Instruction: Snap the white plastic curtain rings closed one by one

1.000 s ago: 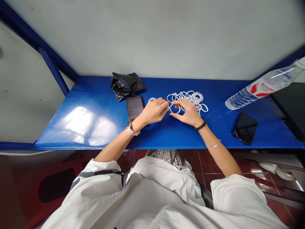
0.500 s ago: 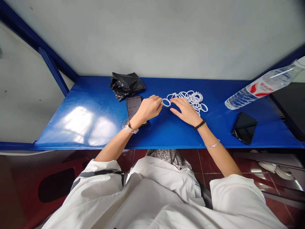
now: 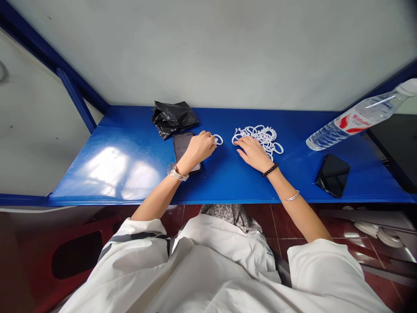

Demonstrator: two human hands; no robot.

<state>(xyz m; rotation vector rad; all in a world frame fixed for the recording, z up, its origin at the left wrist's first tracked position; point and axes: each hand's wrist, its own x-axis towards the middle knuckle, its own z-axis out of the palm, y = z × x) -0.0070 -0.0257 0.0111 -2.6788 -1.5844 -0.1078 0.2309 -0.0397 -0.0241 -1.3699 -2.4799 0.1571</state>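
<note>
A heap of white plastic rings point(image 3: 262, 135) lies on the blue shelf point(image 3: 228, 178). My right hand point(image 3: 253, 152) rests at the heap's near-left edge, fingers stretched out and touching the rings. My left hand point(image 3: 199, 148) is curled, with its fingertips on a single white ring point(image 3: 218, 139) set apart to the left of the heap. A phone point(image 3: 182, 145) showing a timer lies partly under my left hand.
A crumpled black plastic bag point(image 3: 173, 117) sits at the back left. A water bottle point(image 3: 355, 119) lies on its side at the right, with a dark phone point(image 3: 332, 174) in front of it. A grey wall closes the back.
Both hands held one ring together a second ago. My left hand has carried it left and down to the shelf. My right hand has gone back to the heap.
</note>
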